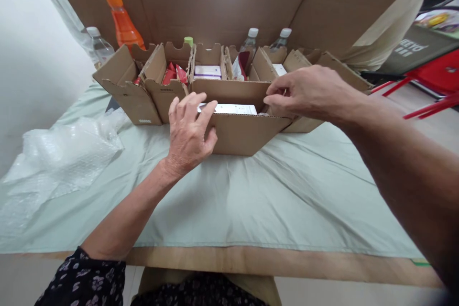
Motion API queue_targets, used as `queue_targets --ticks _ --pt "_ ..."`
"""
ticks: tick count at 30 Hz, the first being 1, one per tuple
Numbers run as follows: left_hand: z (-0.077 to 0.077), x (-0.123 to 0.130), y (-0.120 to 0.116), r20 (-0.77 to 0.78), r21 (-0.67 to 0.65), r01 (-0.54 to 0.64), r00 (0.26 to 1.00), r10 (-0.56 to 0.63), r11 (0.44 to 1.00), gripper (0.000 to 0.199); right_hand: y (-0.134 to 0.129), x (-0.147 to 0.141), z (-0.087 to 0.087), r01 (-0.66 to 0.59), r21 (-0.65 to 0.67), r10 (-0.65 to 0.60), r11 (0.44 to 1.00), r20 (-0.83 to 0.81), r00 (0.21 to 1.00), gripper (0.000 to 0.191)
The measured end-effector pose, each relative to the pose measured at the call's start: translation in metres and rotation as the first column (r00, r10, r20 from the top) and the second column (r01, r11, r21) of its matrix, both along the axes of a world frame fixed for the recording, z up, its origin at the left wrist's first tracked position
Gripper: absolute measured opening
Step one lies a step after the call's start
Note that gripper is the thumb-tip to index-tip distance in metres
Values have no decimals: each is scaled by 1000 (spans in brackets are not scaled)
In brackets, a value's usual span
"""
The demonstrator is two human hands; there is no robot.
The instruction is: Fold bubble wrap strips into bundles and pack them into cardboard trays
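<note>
A low cardboard box (247, 135) stands in front of a row of other boxes. Inside it a flat white box (236, 108) shows its top, with a little clear plastic at the right end. My left hand (190, 126) is at the left end of the low box, fingers spread over its rim and the white box's corner; nothing is visibly held. Over the right end, my right hand (304, 91) has thumb and fingertips brought together in a pinch. Whatever lies between those fingertips is too hidden to name.
Behind stand cardboard bins (131, 100) holding red packets (174, 74) and a white-and-purple box (208, 72). An orange bottle (126, 24) and clear bottles (252, 40) are farther back. Bubble wrap (71, 148) lies left on the green cloth (229, 201). A red chair (437, 76) is at right.
</note>
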State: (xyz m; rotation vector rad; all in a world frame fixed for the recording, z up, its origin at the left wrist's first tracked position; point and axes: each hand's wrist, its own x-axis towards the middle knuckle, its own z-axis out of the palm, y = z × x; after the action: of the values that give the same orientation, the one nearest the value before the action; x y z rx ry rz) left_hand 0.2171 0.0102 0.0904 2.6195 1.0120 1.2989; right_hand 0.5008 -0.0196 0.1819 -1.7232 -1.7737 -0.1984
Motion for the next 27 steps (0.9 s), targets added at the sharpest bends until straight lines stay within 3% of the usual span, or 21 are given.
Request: queue_targets --ticks 2,4,6,9,11,13,15,16,20,23,27 --pt "-7 -8 -3 84 -7 1 996 0 1000 72 -36 -14 6 95 -33 -91 995 94 991 5" --pt "-17 -19 -5 186 4 -8 983 7 1000 85 -68 -19 -3 142 67 -142 988 -9 990 14" --pt "-27 -31 -6 283 -15 -25 959 28 1000 91 -87 -14 -26 172 122 -143 977 -217 966 22" --pt "-40 -39 0 407 -211 -9 909 96 978 93 -92 -1 -74 118 9 -97 993 -503 859 40" --pt "-45 -34 7 466 -419 110 878 109 901 84 -82 1 -103 5 -69 -45 998 -607 793 52" --pt "-50 -24 12 517 -574 295 854 59 764 72 -69 -5 -121 -78 -77 8 994 -656 754 60" --pt "-53 -13 12 565 -626 419 825 12 658 65 -61 -17 -130 -87 -41 36 995 -682 730 66" --pt "-55 -9 9 580 -630 439 814 13 641 64 -60 -23 -132 -68 -25 32 997 -686 727 67" --pt "-62 -13 -23 596 -649 409 797 95 642 61 -88 -50 -135 28 11 -16 1000 -604 796 51" --pt "-65 -33 -60 611 -667 427 782 121 610 63 -129 -71 -138 51 81 -2 995 -515 857 41" --pt "-64 -65 -111 597 -678 395 788 151 620 64 -174 -101 -144 34 124 26 992 -455 890 40"
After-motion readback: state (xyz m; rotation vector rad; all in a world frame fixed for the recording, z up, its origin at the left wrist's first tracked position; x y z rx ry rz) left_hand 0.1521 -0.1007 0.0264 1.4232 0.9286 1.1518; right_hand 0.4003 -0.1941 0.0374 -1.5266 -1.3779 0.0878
